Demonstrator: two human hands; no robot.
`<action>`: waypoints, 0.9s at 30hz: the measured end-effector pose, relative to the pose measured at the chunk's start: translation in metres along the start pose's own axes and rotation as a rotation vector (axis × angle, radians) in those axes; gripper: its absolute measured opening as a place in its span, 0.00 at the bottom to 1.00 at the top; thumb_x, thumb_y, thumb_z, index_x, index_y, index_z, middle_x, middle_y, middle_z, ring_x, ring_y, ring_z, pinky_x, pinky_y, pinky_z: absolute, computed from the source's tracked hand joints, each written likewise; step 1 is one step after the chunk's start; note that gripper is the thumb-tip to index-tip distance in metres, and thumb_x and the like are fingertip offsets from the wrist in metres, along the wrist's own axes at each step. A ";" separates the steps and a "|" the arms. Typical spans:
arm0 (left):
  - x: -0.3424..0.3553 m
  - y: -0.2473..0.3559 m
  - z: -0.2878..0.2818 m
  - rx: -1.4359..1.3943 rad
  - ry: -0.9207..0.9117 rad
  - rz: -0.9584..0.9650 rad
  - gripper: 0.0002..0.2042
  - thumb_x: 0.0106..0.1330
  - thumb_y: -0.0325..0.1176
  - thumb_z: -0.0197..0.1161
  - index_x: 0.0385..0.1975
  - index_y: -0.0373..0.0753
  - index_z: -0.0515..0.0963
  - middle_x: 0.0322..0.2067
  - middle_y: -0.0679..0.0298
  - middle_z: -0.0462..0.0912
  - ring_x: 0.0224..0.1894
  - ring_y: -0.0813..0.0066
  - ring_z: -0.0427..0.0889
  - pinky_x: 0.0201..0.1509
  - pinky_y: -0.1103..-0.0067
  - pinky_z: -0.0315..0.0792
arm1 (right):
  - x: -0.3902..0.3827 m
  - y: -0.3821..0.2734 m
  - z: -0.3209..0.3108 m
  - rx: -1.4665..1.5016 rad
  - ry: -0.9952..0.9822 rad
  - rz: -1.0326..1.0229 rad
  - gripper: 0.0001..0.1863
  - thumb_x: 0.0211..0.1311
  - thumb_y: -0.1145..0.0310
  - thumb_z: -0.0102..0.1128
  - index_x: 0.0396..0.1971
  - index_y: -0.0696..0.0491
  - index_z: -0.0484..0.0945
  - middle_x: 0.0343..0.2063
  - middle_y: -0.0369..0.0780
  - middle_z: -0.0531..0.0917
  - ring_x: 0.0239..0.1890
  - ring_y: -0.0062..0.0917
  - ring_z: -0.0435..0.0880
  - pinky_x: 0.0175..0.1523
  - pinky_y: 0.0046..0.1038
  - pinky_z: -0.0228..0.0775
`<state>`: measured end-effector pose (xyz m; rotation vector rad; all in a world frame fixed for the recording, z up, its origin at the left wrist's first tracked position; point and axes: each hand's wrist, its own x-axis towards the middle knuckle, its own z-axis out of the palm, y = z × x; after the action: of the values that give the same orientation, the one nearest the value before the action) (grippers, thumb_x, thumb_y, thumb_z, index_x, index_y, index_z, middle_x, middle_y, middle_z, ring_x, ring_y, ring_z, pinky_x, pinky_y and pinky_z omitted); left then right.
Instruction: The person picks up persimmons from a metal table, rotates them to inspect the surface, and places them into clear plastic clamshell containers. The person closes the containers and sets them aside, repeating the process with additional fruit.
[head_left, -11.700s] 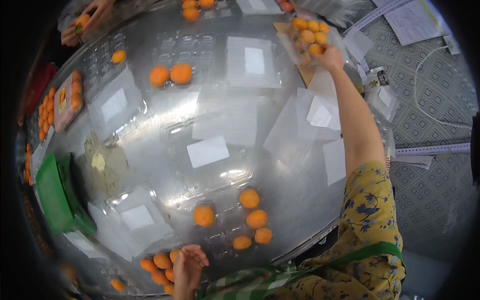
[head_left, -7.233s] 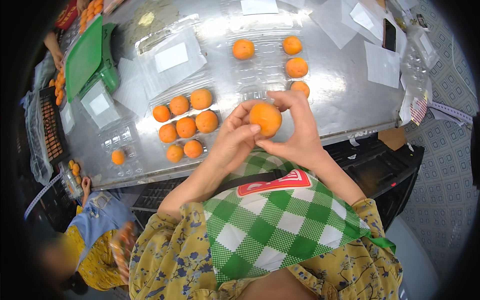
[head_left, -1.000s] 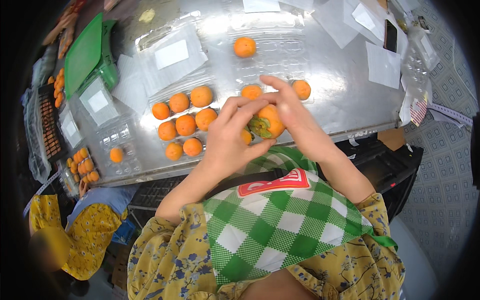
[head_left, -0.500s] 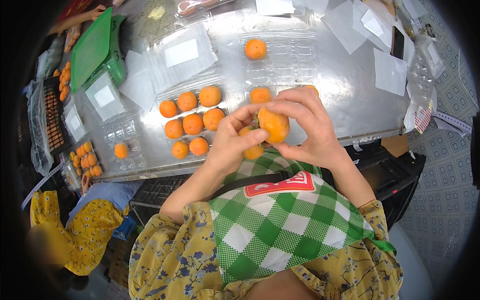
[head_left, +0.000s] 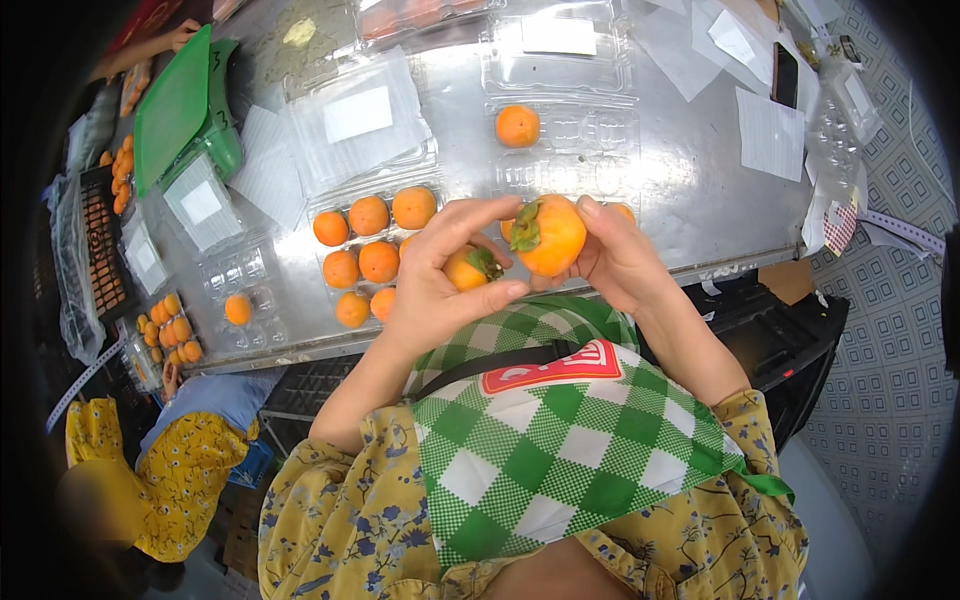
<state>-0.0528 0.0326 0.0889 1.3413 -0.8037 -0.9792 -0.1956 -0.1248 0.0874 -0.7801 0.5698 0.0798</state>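
My left hand (head_left: 425, 275) curls round a persimmon (head_left: 466, 268), its green leafy cap facing right. In my right hand (head_left: 630, 262) is a larger persimmon (head_left: 557, 240), held up close beside it with its cap turned left. My left index finger reaches toward that cap; whether it touches is hard to tell. Beyond my hands lies a clear plastic tray (head_left: 590, 128) holding a persimmon (head_left: 517, 126) in its far left cup; others in its near row are partly hidden by my hands. Left of it, another clear tray holds several persimmons (head_left: 378, 261), some behind my left hand.
Paper sheets with white labels (head_left: 358, 112) lie at the back left, near a green basket (head_left: 175, 110). A phone (head_left: 785, 75) rests at the far right. Another person's sleeve (head_left: 195, 470) shows at lower left, beside more trayed persimmons (head_left: 170, 328). Black crates (head_left: 770, 330) stand below the table edge.
The two persimmons have moved apart and turned, so their green caps now show. My left hand has opened out a little to the left around its fruit.
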 end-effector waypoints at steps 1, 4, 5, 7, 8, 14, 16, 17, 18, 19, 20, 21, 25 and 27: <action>0.002 0.000 0.002 0.045 -0.004 0.039 0.30 0.48 0.28 0.72 0.55 0.38 0.72 0.49 0.59 0.74 0.41 0.76 0.77 0.43 0.82 0.73 | 0.001 0.003 -0.002 -0.027 0.005 0.022 0.29 0.66 0.46 0.46 0.49 0.59 0.74 0.34 0.40 0.83 0.32 0.24 0.82 0.38 0.23 0.73; 0.006 0.005 0.006 0.165 -0.024 0.056 0.30 0.47 0.28 0.72 0.55 0.39 0.72 0.50 0.58 0.75 0.45 0.75 0.76 0.45 0.80 0.72 | 0.002 0.008 0.000 -0.123 0.047 0.046 0.30 0.66 0.44 0.43 0.47 0.58 0.75 0.29 0.39 0.83 0.28 0.23 0.83 0.33 0.20 0.72; 0.007 0.006 0.007 0.202 -0.033 0.045 0.30 0.47 0.29 0.72 0.54 0.40 0.73 0.50 0.58 0.75 0.47 0.74 0.76 0.47 0.79 0.72 | 0.002 0.009 0.001 -0.158 0.067 0.047 0.30 0.66 0.43 0.43 0.46 0.58 0.76 0.28 0.39 0.83 0.28 0.23 0.83 0.32 0.18 0.71; 0.005 -0.001 0.004 0.136 -0.057 -0.009 0.31 0.46 0.29 0.73 0.55 0.39 0.72 0.50 0.59 0.75 0.48 0.75 0.75 0.49 0.78 0.72 | 0.001 0.005 -0.002 -0.297 0.045 0.037 0.29 0.66 0.44 0.43 0.44 0.57 0.77 0.27 0.39 0.83 0.28 0.23 0.82 0.31 0.20 0.71; 0.003 -0.005 0.003 0.102 -0.069 -0.036 0.31 0.46 0.29 0.73 0.55 0.39 0.72 0.51 0.60 0.75 0.48 0.75 0.75 0.50 0.77 0.71 | 0.000 0.002 -0.006 -0.367 0.034 0.032 0.29 0.66 0.44 0.44 0.43 0.57 0.78 0.26 0.39 0.83 0.28 0.23 0.82 0.31 0.21 0.70; -0.007 -0.021 0.007 -0.611 -0.033 -0.342 0.33 0.48 0.31 0.72 0.57 0.34 0.68 0.51 0.63 0.75 0.51 0.76 0.74 0.56 0.78 0.69 | 0.041 0.018 -0.173 -1.444 0.953 -0.306 0.18 0.57 0.59 0.59 0.38 0.59 0.78 0.22 0.43 0.81 0.28 0.32 0.81 0.37 0.33 0.73; -0.008 -0.025 0.008 -0.581 -0.043 -0.345 0.34 0.49 0.32 0.72 0.58 0.34 0.67 0.51 0.62 0.75 0.51 0.76 0.74 0.57 0.77 0.68 | 0.045 0.019 -0.180 -1.275 0.866 -0.161 0.16 0.58 0.60 0.58 0.36 0.59 0.77 0.22 0.42 0.81 0.26 0.30 0.81 0.34 0.31 0.72; -0.008 -0.025 0.009 -0.582 -0.041 -0.348 0.34 0.49 0.33 0.72 0.58 0.34 0.67 0.51 0.62 0.75 0.51 0.76 0.74 0.57 0.77 0.68 | 0.046 0.019 -0.184 -1.190 0.822 -0.090 0.15 0.58 0.61 0.58 0.35 0.59 0.77 0.21 0.42 0.81 0.25 0.29 0.81 0.33 0.30 0.72; -0.009 -0.025 0.010 -0.582 -0.036 -0.350 0.34 0.48 0.33 0.72 0.58 0.34 0.67 0.50 0.62 0.75 0.51 0.77 0.74 0.57 0.77 0.68 | 0.045 0.019 -0.184 -1.126 0.813 -0.092 0.14 0.59 0.62 0.57 0.34 0.59 0.77 0.21 0.41 0.80 0.24 0.27 0.80 0.32 0.29 0.72; -0.010 -0.024 0.010 -0.588 -0.029 -0.364 0.34 0.49 0.33 0.72 0.58 0.34 0.67 0.50 0.62 0.75 0.51 0.77 0.74 0.57 0.78 0.68 | 0.043 0.019 -0.184 -1.062 0.805 -0.094 0.13 0.59 0.62 0.57 0.33 0.59 0.76 0.20 0.41 0.80 0.23 0.25 0.80 0.30 0.28 0.72; -0.011 -0.023 0.011 -0.594 -0.023 -0.378 0.34 0.49 0.33 0.72 0.58 0.34 0.67 0.50 0.62 0.75 0.51 0.77 0.74 0.57 0.78 0.68 | 0.040 0.019 -0.184 -0.998 0.796 -0.096 0.13 0.60 0.63 0.57 0.33 0.59 0.75 0.19 0.40 0.79 0.22 0.24 0.79 0.29 0.26 0.71; -0.011 -0.022 0.010 -0.599 -0.018 -0.390 0.34 0.49 0.33 0.72 0.58 0.34 0.67 0.49 0.62 0.76 0.50 0.77 0.74 0.57 0.78 0.68 | 0.035 0.018 -0.188 -0.959 0.805 -0.095 0.12 0.61 0.64 0.56 0.32 0.59 0.75 0.19 0.39 0.79 0.21 0.22 0.78 0.28 0.25 0.70; -0.009 -0.021 0.010 -0.679 -0.015 -0.396 0.35 0.49 0.38 0.73 0.58 0.33 0.65 0.47 0.60 0.76 0.45 0.73 0.77 0.49 0.76 0.74 | -0.003 0.021 -0.227 -0.871 0.844 -0.098 0.12 0.63 0.64 0.54 0.31 0.59 0.74 0.18 0.36 0.77 0.19 0.18 0.75 0.25 0.22 0.68; -0.007 -0.024 0.009 -0.732 -0.027 -0.422 0.39 0.49 0.45 0.73 0.58 0.32 0.64 0.46 0.58 0.76 0.42 0.69 0.79 0.45 0.74 0.77 | -0.022 0.021 -0.245 -0.855 0.872 -0.084 0.12 0.64 0.63 0.54 0.31 0.59 0.74 0.17 0.35 0.76 0.19 0.18 0.75 0.24 0.22 0.67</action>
<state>-0.0669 0.0363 0.0661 0.8571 -0.1260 -1.4463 -0.3315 -0.2744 -0.0541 -1.6918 1.3671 -0.1153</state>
